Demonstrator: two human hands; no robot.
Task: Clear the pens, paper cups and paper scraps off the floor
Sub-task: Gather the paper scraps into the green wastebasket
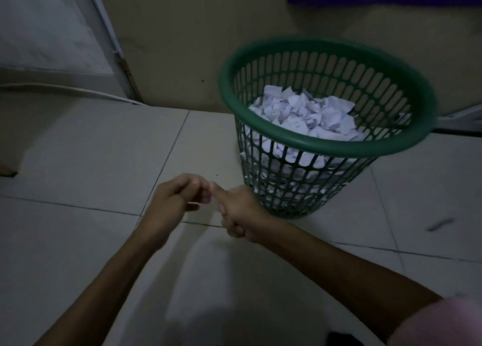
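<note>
The left hand (177, 197) and right hand (238, 215) meet fingertip to fingertip low over the floor (86, 150), both curled loosely; blur hides whether either pinches a scrap, so their grip cannot be told. Both forearms reach forward and converge just beside the green basket (313, 147), which stands on the tiles heaped with paper scraps (302, 113). A dark, pen-like streak (439, 224) lies well right of the hands. In this dim light it is likely to be overlooked, and the lightweight basket might tip if bumped.
</note>
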